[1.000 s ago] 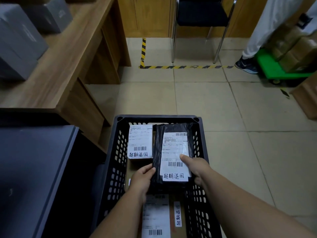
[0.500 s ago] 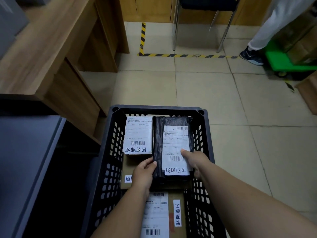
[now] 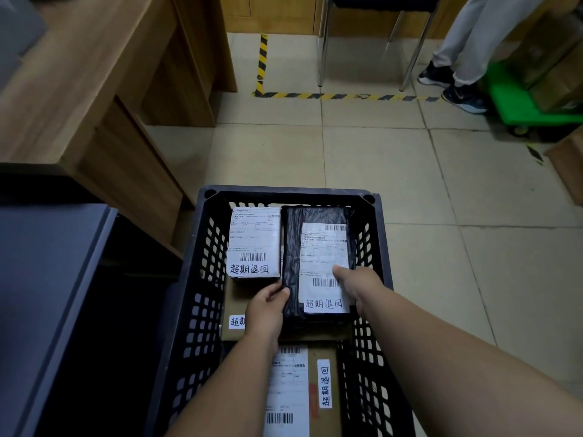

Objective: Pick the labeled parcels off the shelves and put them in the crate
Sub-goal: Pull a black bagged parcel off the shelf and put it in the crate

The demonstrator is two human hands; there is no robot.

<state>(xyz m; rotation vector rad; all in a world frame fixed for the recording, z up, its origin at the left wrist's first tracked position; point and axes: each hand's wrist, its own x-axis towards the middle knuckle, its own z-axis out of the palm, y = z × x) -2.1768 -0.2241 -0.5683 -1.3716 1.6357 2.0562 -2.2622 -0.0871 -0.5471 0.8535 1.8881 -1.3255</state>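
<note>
Head view: both hands reach down into the crate [image 3: 202,279] and hold the black parcel [image 3: 291,263] between them. The left hand [image 3: 266,310] curls its fingers against the parcel's near left edge; the right hand [image 3: 359,287] grips the right edge with the thumb laid across the white label [image 3: 321,266]. The parcel lies in the far right corner, just right of the white parcel [image 3: 254,241] beyond the left hand, and seems to rest on a cardboard box [image 3: 325,389] layer under the wrists. The risk I judge: its near end overhangs or sits tilted on the cardboard, so letting go unevenly could slide it toward the hands or onto its neighbour, hiding that label. The desk [image 3: 79,89] stands well left.
</note>
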